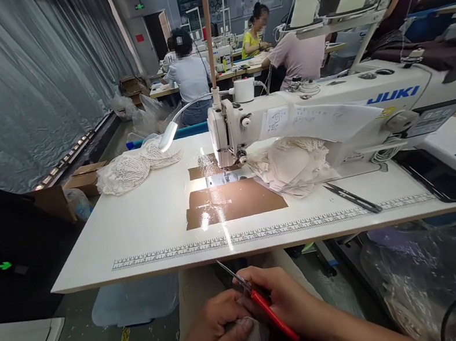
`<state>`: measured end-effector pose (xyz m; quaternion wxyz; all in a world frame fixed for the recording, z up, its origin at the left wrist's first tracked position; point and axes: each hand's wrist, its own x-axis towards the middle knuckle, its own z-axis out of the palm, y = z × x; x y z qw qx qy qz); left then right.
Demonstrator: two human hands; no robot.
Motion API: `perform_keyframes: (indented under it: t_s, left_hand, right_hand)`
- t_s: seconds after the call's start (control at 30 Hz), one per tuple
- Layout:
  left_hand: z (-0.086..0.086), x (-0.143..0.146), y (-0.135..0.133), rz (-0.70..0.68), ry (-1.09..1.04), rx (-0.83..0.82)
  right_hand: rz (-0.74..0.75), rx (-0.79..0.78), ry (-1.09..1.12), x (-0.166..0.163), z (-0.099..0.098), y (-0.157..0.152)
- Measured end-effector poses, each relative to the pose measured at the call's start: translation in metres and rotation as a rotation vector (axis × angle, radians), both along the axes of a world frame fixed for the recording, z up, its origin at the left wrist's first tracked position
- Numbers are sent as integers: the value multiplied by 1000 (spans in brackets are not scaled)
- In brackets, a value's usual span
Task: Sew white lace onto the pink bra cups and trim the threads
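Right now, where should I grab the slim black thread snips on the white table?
Probably pinch the black thread snips from above at the wider end nearer you, coming from the right; they lie flat, thin tip pointing at the cream fabric pile.

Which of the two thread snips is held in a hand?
The red-handled snips, in the right hand below the table edge; the black snips lie loose on the white table.
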<state>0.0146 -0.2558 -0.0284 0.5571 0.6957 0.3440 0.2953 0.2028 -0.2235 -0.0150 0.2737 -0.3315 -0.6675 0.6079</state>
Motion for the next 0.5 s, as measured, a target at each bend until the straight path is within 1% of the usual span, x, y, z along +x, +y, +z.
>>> perform_keyframes:
  t_s: [0.13, 0.23, 0.3, 0.4, 0.5]
  left_hand:
    - [-6, 2, -1, 20, 11, 21]
    - [-11, -1, 0, 41, 53, 50]
    - [-10, -3, 1, 44, 68, 72]
    - [-7, -6, 2, 15, 56, 102]
    - [-7, -12, 2, 25, 20, 102]
  right_hand:
    - [26, 48, -39, 2, -2, 2]
    - [7, 47, -67, 4, -4, 5]
    - [0, 47, -81, 6, -7, 6]
    - [-13, 92, -111, 11, -12, 6]
    - [-72, 151, -167, 20, -21, 6]
